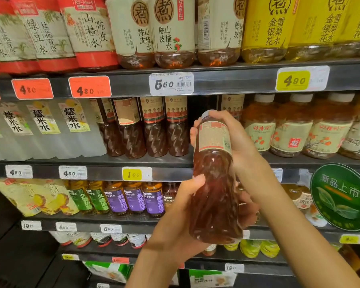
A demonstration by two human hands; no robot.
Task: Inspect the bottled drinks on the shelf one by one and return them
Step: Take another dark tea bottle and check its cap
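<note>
The person stood close to the shelves, and the inspecting step was plainly in hand. A dark red bottled drink [214,177] was held up off the shelf, tilted slightly, its label turned toward the viewer. The left hand [181,206] cupped the lower body, thumb curled round the front; the right hand [235,140] gripped the neck and label from behind, fingers wrapped over the cap end. Both hands were closed on the bottle. Just beyond the upper grip, a dark gap [202,113] showed in the row of matching bottles [154,127] on the middle shelf [104,163]. I judged the return would call for righting the bottle and sliding it base-first into that gap without knocking its neighbours.
</note>
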